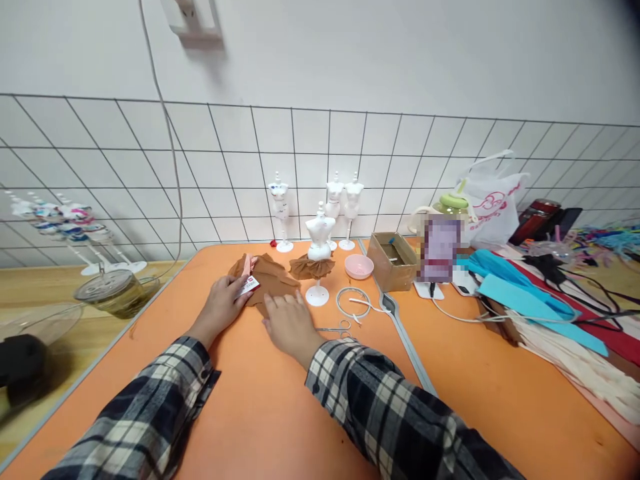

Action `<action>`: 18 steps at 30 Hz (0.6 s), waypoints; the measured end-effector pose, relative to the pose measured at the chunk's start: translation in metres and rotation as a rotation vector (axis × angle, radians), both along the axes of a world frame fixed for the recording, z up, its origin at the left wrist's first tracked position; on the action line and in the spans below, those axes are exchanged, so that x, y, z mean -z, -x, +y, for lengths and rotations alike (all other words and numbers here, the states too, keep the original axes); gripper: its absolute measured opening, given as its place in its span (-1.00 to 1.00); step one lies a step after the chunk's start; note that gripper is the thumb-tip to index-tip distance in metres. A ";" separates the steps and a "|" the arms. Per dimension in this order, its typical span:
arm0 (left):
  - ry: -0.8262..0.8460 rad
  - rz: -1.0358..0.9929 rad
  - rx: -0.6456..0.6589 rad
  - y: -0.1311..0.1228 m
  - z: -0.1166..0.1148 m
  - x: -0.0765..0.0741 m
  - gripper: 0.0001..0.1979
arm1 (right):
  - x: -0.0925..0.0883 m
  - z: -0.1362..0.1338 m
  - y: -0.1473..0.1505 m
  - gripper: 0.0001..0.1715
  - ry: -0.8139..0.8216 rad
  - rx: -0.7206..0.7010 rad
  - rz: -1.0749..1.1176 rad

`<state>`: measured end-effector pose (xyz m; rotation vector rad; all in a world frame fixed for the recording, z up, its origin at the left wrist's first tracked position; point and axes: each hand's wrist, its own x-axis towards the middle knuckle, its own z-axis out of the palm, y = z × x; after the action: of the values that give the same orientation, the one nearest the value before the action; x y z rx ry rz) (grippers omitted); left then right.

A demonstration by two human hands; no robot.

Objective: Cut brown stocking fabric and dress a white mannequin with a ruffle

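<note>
A piece of brown fabric (267, 277) lies on the orange table (260, 407), with a small white and red label (249, 285) and a pink strip on it. My left hand (223, 305) rests at the fabric's left edge, its fingers curled onto the label. My right hand (290, 323) lies flat on the fabric's near edge, fingers stretched out. Just behind stands a small white mannequin (319, 257) wearing a brown ruffled skirt. Small scissors (336, 329) lie right of my right hand.
Three more white mannequins (334, 200) stand by the wire grid wall. A pink bowl (359, 266), a cardboard box (393, 261), a white hoop (353, 303), a phone on a stand (440, 250) and blue ribbons (520, 293) lie to the right. A glass jar (113, 291) stands left.
</note>
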<state>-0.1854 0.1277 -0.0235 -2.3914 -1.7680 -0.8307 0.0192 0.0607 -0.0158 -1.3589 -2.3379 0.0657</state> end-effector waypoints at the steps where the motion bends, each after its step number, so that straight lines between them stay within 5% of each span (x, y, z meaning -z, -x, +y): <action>1: -0.020 -0.065 -0.013 0.000 -0.002 -0.001 -0.55 | 0.000 0.000 -0.003 -0.38 -0.006 0.005 0.011; 5: -0.198 -0.342 -0.207 0.006 -0.013 -0.012 -0.52 | -0.003 0.001 -0.015 -0.56 -0.003 0.007 0.078; 11: -0.325 -0.539 -0.374 0.013 -0.023 -0.022 -0.56 | 0.000 0.005 -0.024 -0.49 0.070 0.082 0.405; 15: -0.353 -0.511 -0.321 0.011 -0.027 -0.023 -0.56 | -0.002 0.002 -0.027 -0.53 -0.066 -0.217 0.201; 18: -0.351 -0.382 -0.145 0.006 -0.034 -0.027 -0.55 | -0.005 -0.004 -0.029 -0.61 -0.138 -0.326 0.052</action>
<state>-0.1914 0.0933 0.0040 -1.9537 -1.7002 -1.5112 0.0483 0.0571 -0.0104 -0.8925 -2.4482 0.0357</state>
